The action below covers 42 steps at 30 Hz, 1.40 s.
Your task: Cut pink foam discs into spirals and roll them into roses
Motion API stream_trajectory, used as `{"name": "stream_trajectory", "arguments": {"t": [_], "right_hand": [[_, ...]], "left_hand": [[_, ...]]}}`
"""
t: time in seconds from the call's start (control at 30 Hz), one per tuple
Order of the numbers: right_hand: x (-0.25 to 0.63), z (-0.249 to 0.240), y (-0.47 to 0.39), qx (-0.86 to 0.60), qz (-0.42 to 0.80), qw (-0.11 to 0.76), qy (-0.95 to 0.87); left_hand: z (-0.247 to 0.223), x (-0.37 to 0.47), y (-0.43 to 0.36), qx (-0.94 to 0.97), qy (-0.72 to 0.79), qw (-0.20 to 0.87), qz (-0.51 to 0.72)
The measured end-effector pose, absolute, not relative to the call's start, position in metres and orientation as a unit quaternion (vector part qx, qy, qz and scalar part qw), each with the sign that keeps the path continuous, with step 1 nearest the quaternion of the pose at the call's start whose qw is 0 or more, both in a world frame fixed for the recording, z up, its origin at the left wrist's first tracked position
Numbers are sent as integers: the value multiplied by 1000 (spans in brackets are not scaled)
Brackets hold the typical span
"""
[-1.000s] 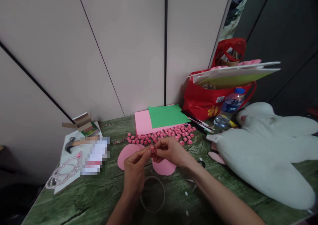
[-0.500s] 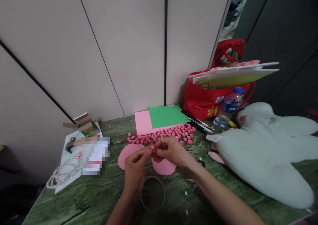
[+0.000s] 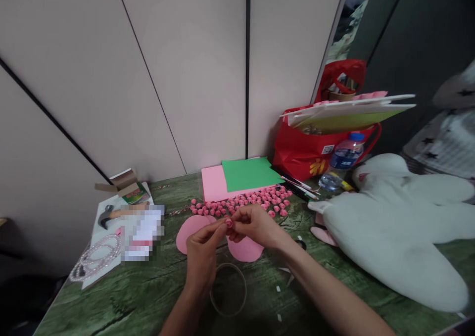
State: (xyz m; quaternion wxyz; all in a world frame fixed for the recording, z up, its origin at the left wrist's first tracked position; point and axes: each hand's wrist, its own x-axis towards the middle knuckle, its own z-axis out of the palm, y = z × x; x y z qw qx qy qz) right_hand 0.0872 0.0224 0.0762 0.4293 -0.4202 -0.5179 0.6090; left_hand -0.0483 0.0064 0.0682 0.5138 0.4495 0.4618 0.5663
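Note:
Between the fingertips of both hands is a small pink paper rose [image 3: 229, 222]. My left hand [image 3: 203, 249] pinches it from the left, and my right hand [image 3: 254, 224] has its fingers closed on its right side. Beneath the hands lie a pink paper circle [image 3: 191, 233] on the left and another pink circle [image 3: 247, 249] on the right. Just behind, many rolled pink roses [image 3: 272, 197] are spread over the green table [image 3: 156, 291]. A clear ring [image 3: 227, 314], perhaps a tape roll, is in front of the hands.
Green paper [image 3: 252, 172] and pink sheets [image 3: 213, 182] lie by the wall. At right are a red bag [image 3: 293, 148], a water bottle [image 3: 345, 158] and a white plush toy [image 3: 386, 227]. A hammer [image 3: 107, 217], bead strings [image 3: 96, 257] and an open box [image 3: 124, 179] sit left.
Both hands stay in place, with the pink rose turned slightly between the fingertips. A person in star-patterned clothing has come into view at the right edge.

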Motion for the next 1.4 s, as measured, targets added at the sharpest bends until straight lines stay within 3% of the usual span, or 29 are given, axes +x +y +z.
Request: {"name": "stream_trajectory", "arguments": {"t": [0.53,0.87,1.1,1.3,1.4], "right_hand": [[89,80,21,-401,634,416,-514],[106,92,17,-413,575,409,-576],[115,97,9,-368,449,357,-732],[102,96,6,-355,288,452,-766],[100,93,8,-344,209,459,-792]], "left_hand": [[69,-53,11,345,395,632,570],[75,-59,13,309,362,657,584],[78,-61,11,297,352,678,572],[81,-60,9,283,346,705,550],[83,-59,9,276,339,721,537]]}}
